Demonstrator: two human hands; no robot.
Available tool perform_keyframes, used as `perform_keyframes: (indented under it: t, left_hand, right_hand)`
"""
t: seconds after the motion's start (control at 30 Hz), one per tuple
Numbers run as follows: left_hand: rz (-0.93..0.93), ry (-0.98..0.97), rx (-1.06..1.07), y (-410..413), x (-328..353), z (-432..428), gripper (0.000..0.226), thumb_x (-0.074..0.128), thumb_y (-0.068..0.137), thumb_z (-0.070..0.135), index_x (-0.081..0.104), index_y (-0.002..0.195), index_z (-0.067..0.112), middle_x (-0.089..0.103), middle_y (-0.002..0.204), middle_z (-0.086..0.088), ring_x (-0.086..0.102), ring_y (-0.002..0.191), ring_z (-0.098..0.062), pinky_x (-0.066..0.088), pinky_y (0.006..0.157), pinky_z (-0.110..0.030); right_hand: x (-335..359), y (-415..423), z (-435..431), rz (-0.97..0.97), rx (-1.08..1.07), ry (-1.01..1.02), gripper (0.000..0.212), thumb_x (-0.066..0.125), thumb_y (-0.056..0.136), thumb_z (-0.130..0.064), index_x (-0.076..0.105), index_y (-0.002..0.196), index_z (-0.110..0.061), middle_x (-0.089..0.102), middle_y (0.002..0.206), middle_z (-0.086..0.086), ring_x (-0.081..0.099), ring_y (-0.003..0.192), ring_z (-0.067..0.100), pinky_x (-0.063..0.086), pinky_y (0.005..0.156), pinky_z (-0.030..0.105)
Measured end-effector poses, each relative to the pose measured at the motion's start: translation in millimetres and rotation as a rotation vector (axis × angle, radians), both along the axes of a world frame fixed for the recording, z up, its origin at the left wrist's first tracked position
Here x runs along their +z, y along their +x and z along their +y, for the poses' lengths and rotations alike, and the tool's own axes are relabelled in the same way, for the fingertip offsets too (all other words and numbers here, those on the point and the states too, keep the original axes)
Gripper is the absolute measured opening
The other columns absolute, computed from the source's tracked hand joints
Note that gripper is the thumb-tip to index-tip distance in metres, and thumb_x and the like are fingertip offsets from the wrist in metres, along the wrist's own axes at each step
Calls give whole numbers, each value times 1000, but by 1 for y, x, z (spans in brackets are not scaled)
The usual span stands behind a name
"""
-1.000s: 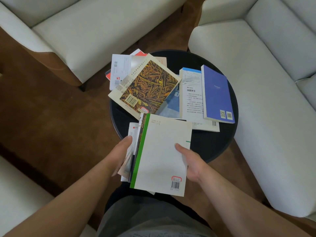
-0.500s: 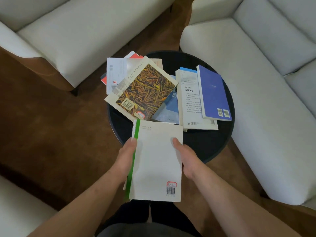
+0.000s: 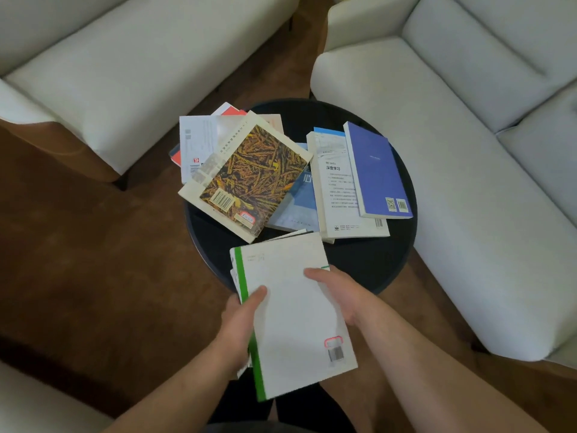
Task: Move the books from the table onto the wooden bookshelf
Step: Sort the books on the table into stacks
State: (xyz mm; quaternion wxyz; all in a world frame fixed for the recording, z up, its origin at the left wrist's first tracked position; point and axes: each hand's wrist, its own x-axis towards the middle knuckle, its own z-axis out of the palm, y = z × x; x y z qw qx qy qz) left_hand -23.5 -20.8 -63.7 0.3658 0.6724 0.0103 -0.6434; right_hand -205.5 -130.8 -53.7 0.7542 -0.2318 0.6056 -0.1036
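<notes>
I hold a small stack of books, topped by a white book with a green spine (image 3: pixel 293 310), at the near edge of the round black table (image 3: pixel 374 264). My left hand (image 3: pixel 240 323) grips the stack's spine side, thumb on the cover. My right hand (image 3: pixel 340 295) grips the opposite edge. Several books lie on the table: a book with a yellow wheat cover (image 3: pixel 249 179), a white book with black print (image 3: pixel 340 189), a blue book (image 3: pixel 374 170) on top of it, and a white and red one (image 3: pixel 199 142) at the far left. The bookshelf is out of view.
White sofas surround the table: one at the upper left (image 3: pixel 125 64), one along the right (image 3: pixel 468 135), and a corner of another at the lower left (image 3: pixel 28 404). Brown carpet (image 3: pixel 93 260) covers the floor.
The fanned books have been squared into one stack under the white book. Both hands have closed in on its sides, and the stack has tilted a little.
</notes>
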Motion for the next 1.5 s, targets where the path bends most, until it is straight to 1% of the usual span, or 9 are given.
perform_keyframes:
  t: [0.17, 0.3, 0.4, 0.5, 0.6, 0.7, 0.9, 1.23, 1.5]
  left_hand:
    - [96, 17, 171, -35, 0, 17, 37, 60, 96, 38, 62, 127, 18, 77, 111, -11, 73, 101, -36, 55, 91, -52]
    - [119, 23, 169, -24, 7, 15, 55, 64, 91, 45, 55, 135, 14, 69, 128, -9, 64, 117, -36, 44, 107, -56]
    - [-397, 36, 60, 10, 25, 5, 84, 63, 88, 57, 27, 154, 21, 37, 155, -2, 34, 144, -29, 28, 117, -51]
    - [-855, -198, -218, 48, 32, -23, 69, 60, 90, 52, 41, 147, 18, 44, 149, -7, 43, 137, -26, 37, 108, -44]
    - [-532, -247, -552, 66, 29, -64, 28, 57, 97, 44, 64, 119, 28, 65, 120, 3, 57, 124, -27, 47, 94, -35]
    - [-193, -77, -761, 69, 22, -82, 53, 60, 94, 45, 56, 135, 11, 67, 126, -12, 63, 118, -35, 46, 105, -49]
    - [-189, -75, -865, 68, 15, -68, 31, 55, 98, 43, 65, 113, 18, 80, 88, 6, 77, 80, -13, 56, 70, -25]
    - [-164, -41, -676, 65, 9, -49, 45, 63, 94, 38, 55, 131, 13, 74, 112, -5, 71, 100, -24, 54, 81, -33]
    - [-34, -36, -363, 15, 13, -32, 37, 65, 95, 19, 57, 129, 8, 71, 120, -10, 67, 111, -32, 48, 103, -50]
  right_hand:
    - [12, 6, -30, 144, 364, -140, 30, 73, 90, -23, 69, 119, -15, 78, 110, 7, 75, 98, 23, 58, 82, 33]
    - [24, -5, -24, 301, 351, -375, 39, 71, 92, -33, 69, 118, -5, 73, 114, 17, 71, 107, 30, 55, 95, 44]
    - [28, -40, 8, 476, 159, -514, 47, 67, 94, -39, 60, 136, -19, 64, 135, 0, 61, 123, 17, 48, 97, 31]
    - [22, -71, 55, 625, -181, -391, 51, 63, 95, -49, 51, 141, -30, 56, 144, -5, 54, 126, 17, 46, 99, 36]
    - [11, -75, 93, 334, -434, 27, 66, 55, 86, -72, 63, 127, -21, 71, 122, -1, 59, 129, 31, 40, 102, 44]
    - [6, -58, 114, 24, -498, 145, 70, 43, 85, -74, 71, 121, -21, 77, 117, 9, 71, 114, 35, 41, 110, 48]
    - [10, -40, 101, -196, -707, 182, 43, 58, 98, -45, 67, 129, -16, 75, 122, 14, 74, 107, 36, 57, 87, 46]
    - [12, -47, 67, -42, -490, 89, 31, 66, 97, -32, 71, 120, -12, 78, 113, 13, 74, 106, 36, 52, 102, 51]
    - [9, -72, -11, 108, -264, -60, 32, 70, 94, -26, 72, 117, -4, 80, 104, 16, 77, 91, 34, 59, 83, 41]
